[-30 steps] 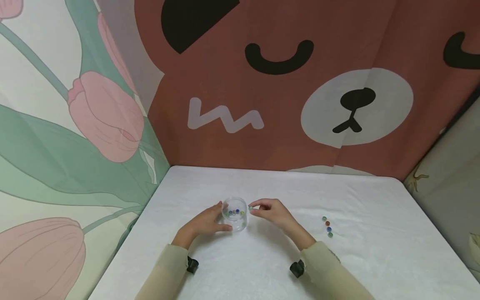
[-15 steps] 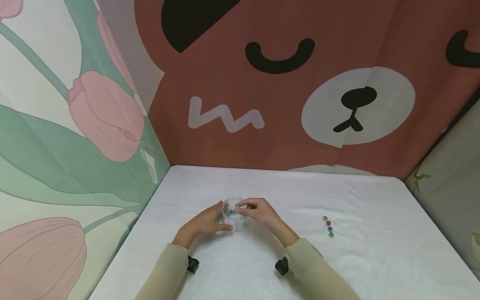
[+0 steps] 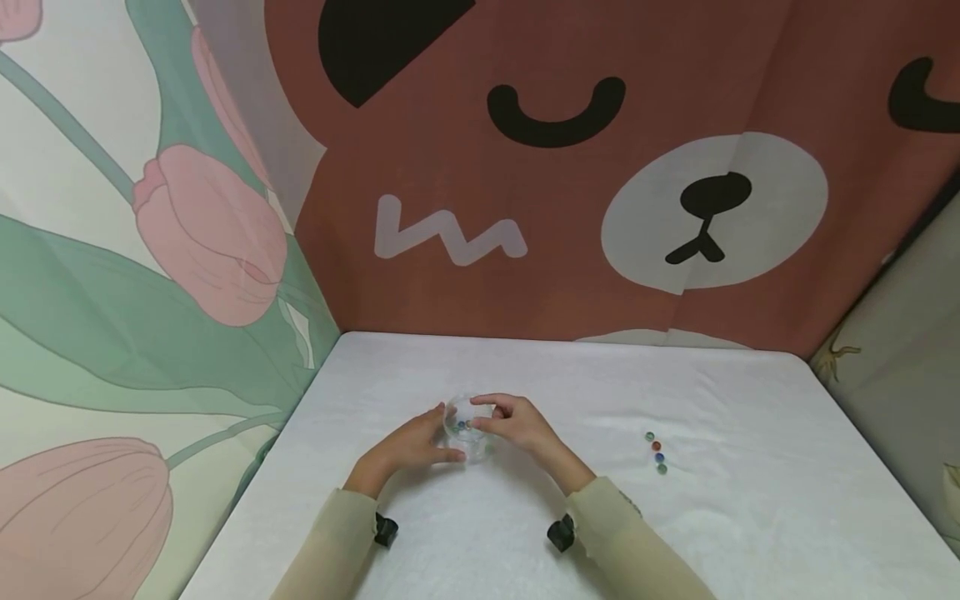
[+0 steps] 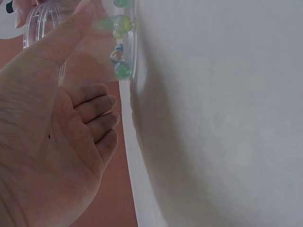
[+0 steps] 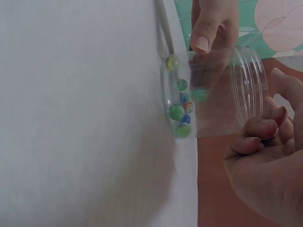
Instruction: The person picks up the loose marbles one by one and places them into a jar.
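Observation:
A clear plastic jar (image 5: 215,120) with a ridged neck stands upright on the white table, its mouth uncovered. My left hand (image 3: 408,442) holds its left side, with the thumb (image 4: 71,33) along the wall. Several glass marbles (image 5: 176,112), green, blue, yellowish and orange-streaked, lie on its bottom. One blurred green marble (image 5: 200,94) is in mid-air inside the jar, above the others. Over the mouth is my right hand (image 3: 522,425), thumb and index finger spread apart with nothing between them, the other fingers curled in loosely.
To the right on the white tablecloth (image 3: 750,500), several marbles form a short line: a green marble (image 3: 650,437), a red-orange marble (image 3: 657,447), a blue marble (image 3: 659,457) and another green one. Printed cloth hangs behind the table and at its sides.
My right hand has moved left from beside the jar to over its mouth, and its finger and thumb have parted, letting the green marble drop. The left hand stays on the jar.

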A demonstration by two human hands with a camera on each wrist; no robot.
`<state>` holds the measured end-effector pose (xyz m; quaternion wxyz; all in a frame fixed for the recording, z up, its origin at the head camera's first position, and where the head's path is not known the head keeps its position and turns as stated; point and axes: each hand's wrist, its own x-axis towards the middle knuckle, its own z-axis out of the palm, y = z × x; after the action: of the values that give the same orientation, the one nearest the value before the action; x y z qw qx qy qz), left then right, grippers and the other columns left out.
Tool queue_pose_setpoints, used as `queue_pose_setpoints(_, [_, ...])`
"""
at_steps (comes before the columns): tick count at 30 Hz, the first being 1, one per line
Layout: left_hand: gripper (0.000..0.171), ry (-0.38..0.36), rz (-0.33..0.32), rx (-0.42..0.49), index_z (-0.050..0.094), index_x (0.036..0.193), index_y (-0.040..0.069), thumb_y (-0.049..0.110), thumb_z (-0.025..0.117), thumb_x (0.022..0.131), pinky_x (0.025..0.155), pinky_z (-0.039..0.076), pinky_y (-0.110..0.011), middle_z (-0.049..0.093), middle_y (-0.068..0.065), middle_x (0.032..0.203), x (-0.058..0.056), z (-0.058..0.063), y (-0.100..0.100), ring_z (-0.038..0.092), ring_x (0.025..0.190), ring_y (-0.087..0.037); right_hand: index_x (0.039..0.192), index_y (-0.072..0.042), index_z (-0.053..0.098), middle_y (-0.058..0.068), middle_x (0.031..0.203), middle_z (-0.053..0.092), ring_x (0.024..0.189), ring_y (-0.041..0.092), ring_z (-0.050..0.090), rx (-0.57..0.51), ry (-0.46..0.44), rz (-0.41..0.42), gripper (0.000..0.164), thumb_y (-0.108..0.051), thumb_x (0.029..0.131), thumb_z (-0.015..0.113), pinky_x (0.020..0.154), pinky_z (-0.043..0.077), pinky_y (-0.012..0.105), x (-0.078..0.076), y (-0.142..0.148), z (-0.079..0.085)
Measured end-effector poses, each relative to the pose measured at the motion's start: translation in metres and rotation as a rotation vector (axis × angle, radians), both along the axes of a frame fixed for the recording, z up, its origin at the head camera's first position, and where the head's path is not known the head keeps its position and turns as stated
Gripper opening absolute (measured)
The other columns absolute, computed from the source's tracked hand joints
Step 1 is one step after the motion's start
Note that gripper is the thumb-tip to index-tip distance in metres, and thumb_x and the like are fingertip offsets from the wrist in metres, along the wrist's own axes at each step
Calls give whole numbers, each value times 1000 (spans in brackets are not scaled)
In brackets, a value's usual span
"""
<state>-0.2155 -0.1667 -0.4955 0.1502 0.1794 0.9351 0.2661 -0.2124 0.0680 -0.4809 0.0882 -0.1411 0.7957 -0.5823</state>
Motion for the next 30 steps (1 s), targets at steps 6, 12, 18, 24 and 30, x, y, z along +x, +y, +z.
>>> queue_pose_setpoints(6, [99, 4, 1, -2, 32, 159, 6, 55, 77, 85, 120, 28, -58, 24, -21, 165, 0, -2, -1, 27, 151, -38, 126, -9, 72, -4, 67, 48, 63, 11, 40, -24, -13, -12, 39, -20, 89, 79, 55, 33, 21, 1, 1, -1])
queue_pose_setpoints(12, [104, -7, 26, -18, 28, 160, 7, 58, 77, 83, 121, 27, -58, 24, -18, 166, -2, -3, 1, 25, 152, -37, 124, -14, 73, -3, 67, 50, 62, 11, 41, 4, -13, -42, 36, -23, 89, 80, 55, 34, 22, 6, 8, 3])
queue_pose_setpoints(18, [108, -12, 45, -13, 26, 160, 6, 59, 78, 82, 120, 27, -58, 25, -17, 166, -2, -3, 1, 26, 152, -37, 124, -15, 73, -2, 68, 50, 63, 12, 42, 22, -11, -79, 37, -23, 89, 80, 56, 36, 23, 10, 23, 5])
queue_pose_setpoints(24, [107, -17, 57, -11, 27, 160, 6, 58, 78, 82, 121, 26, -57, 26, -17, 166, -1, -2, 2, 26, 152, -37, 126, -14, 71, -1, 70, 51, 64, 13, 43, 48, -24, -109, 40, -25, 89, 80, 56, 36, 24, 15, 41, 5])
queue_pose_setpoints(30, [107, -19, 56, -18, 27, 160, 6, 58, 78, 82, 122, 25, -56, 26, -17, 166, -1, -3, 1, 26, 152, -36, 129, -13, 70, -1, 71, 51, 64, 13, 43, 67, -33, -124, 44, -27, 88, 80, 55, 35, 23, 18, 58, 4])
